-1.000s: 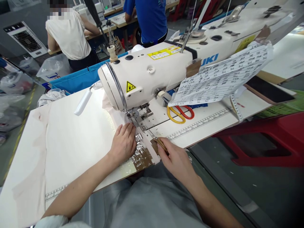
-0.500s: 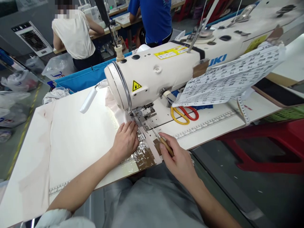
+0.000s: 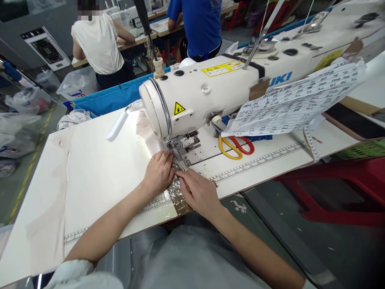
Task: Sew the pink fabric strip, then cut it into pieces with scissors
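Note:
My left hand point(image 3: 158, 171) rests beside the presser foot of the white sewing machine point(image 3: 192, 94), its fingers curled and pressed together on pale pink fabric point(image 3: 148, 129). That fabric runs under the machine head and along the table behind it. My right hand point(image 3: 199, 192) is closed around an awl, mostly hidden in the fist, with the fingertips almost touching my left thumb at the fabric strip. Beneath both hands lies shiny clear tape over a brown patch point(image 3: 182, 204) at the table's front edge.
Scissors with yellow and red handles point(image 3: 231, 148) lie right of the needle plate. A handwritten sheet point(image 3: 297, 100) hangs from the machine arm. A white-handled tool point(image 3: 117, 126) lies left. Measuring tape point(image 3: 258, 162) lines the front edge. Two people sit beyond the blue cloth trough point(image 3: 111, 98).
My right hand has moved left, bringing the awl from the right side of the strip to beside my left hand. The left hand stays nearly in place. The view has shifted slightly.

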The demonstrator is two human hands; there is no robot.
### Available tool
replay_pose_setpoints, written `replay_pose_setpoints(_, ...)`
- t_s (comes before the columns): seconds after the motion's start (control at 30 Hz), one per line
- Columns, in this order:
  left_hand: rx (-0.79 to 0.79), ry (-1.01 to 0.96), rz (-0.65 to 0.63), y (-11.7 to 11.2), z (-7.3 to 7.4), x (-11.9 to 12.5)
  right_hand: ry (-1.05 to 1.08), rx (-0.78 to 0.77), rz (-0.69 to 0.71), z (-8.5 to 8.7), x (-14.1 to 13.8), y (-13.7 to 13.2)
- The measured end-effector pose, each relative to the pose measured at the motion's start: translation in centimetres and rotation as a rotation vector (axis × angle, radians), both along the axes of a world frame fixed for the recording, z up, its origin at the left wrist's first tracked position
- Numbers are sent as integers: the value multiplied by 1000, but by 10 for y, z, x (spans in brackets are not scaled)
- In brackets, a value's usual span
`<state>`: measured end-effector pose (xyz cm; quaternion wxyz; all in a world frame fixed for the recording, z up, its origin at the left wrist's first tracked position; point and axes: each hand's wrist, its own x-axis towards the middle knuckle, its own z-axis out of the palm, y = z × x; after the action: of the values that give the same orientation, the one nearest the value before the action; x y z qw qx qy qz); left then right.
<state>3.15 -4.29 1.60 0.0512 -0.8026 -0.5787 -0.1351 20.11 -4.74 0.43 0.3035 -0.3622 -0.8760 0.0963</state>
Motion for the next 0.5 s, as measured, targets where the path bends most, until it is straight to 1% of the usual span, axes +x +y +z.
replay_pose_setpoints(0.1,9,-8,-2,0,-1,-1,-57,50,-38,1,-4,2)
replay_pose_setpoints(0.27,13,1,7,-1,0,-1,-135,97,-58,1,-6,2)
replay_pose_setpoints(0.5,1,-35,28,3,-2,-4,-280,110,-136,-1,-14,-2)
